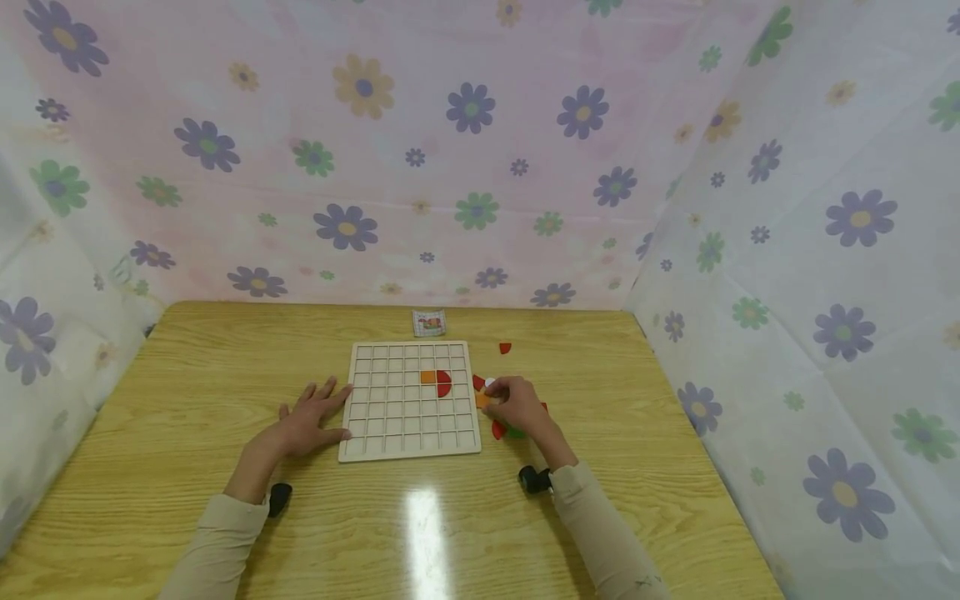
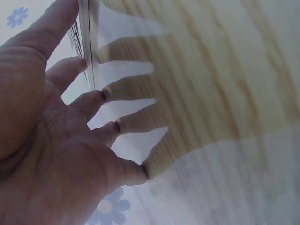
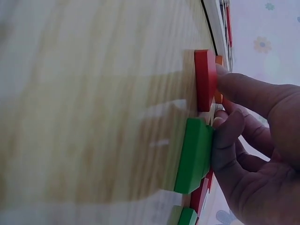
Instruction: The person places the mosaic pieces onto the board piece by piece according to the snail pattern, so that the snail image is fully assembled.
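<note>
Well: board [image 1: 395, 400] on glossy table [image 1: 367, 517], flowered sheeting [image 1: 405, 187] behind.

Pale gridded wooden board [image 1: 378, 421]: near side passable; right blocked by red, green blocks [image 3: 190, 157], right hand [image 1: 521, 404]; left by left hand [image 1: 303, 423].

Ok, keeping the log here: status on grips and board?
Left grip touching left edge of board. Right grip among loose pieces, hold unclear. Three pieces seated. No blockage seen.

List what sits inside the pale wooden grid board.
The board holds one orange square block and two red quarter-circle blocks; its surface beneath them is covered.
</note>
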`<state>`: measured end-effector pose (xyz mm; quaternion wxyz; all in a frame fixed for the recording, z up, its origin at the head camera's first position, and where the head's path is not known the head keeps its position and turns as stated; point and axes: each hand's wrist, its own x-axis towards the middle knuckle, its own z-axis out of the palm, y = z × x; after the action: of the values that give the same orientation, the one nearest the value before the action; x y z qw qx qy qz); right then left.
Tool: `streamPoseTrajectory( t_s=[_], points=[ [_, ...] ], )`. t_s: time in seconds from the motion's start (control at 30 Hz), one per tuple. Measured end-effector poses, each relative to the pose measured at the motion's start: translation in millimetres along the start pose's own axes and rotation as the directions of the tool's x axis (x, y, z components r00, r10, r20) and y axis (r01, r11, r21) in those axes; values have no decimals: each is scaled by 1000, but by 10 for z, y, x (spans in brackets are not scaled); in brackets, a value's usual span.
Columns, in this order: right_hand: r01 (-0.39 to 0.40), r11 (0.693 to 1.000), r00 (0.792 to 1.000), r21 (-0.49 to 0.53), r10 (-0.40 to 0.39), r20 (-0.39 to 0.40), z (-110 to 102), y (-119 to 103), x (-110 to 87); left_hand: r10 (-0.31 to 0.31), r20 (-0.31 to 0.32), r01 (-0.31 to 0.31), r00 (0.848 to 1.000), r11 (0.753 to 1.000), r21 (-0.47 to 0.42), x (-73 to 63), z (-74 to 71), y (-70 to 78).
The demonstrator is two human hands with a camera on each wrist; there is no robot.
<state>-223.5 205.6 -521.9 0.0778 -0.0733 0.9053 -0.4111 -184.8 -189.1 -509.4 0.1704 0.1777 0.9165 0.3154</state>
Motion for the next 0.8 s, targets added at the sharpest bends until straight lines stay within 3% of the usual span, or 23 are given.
streamPoseTrajectory(
  t_s=[0.43,0.8],
  points=[
    [5,999,1000,35,-5,-6,-29,0,-46,40,-26,-41,999,998,-40,-23,-12,32],
    [48,997,998,65,-46,-33,-8,5,-59,10,-2,-10,1000,1000,-16,-13,-9,38]
  ],
)
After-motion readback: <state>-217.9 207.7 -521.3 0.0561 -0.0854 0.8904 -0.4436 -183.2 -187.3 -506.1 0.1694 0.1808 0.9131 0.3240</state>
